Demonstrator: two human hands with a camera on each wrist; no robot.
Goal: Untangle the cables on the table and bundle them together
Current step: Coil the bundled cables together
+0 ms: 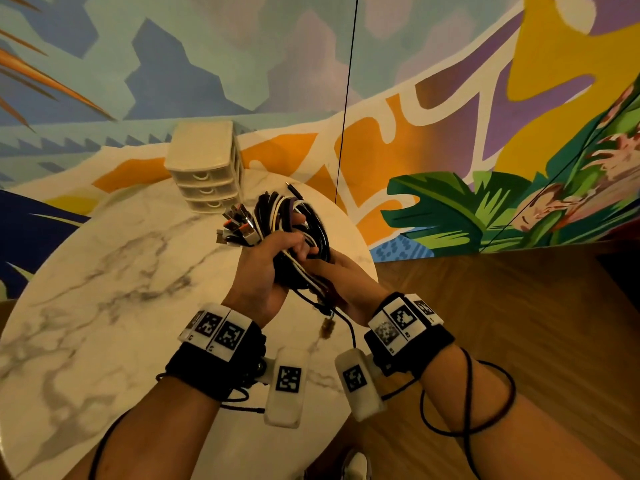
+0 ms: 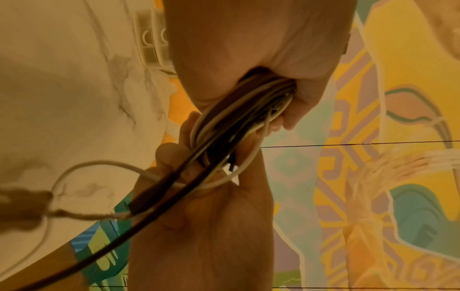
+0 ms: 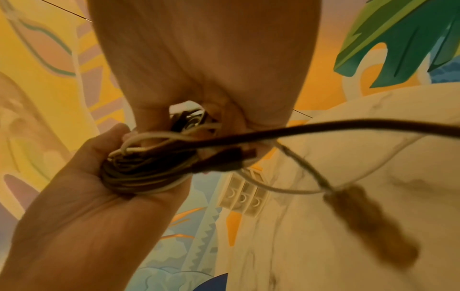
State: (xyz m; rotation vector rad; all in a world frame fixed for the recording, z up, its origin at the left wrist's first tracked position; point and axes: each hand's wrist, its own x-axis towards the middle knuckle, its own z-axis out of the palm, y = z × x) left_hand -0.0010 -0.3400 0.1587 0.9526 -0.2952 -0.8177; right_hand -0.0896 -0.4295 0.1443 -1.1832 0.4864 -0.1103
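Observation:
A bundle of black, white and purple cables (image 1: 294, 220) is held in the air over the round marble table (image 1: 104, 289). Its USB plugs (image 1: 237, 228) fan out to the left. My left hand (image 1: 277, 251) grips the bundle round its middle, fingers curled over the strands (image 2: 261, 98). Just below and to the right, my right hand (image 1: 337, 270) curls round the lower strands (image 2: 199, 157). In the right wrist view the left hand (image 3: 87, 177) cups the coiled loops (image 3: 149, 167). A brown fuzzy tassel (image 1: 326, 329) on a thin string hangs under the hands.
A small white three-drawer organiser (image 1: 207, 168) stands at the far edge of the table. The table's right rim (image 1: 363, 244) gives onto a wooden floor (image 1: 519, 323). A painted mural wall (image 1: 450, 116) rises behind. A thin black line (image 1: 346, 98) hangs down near the bundle.

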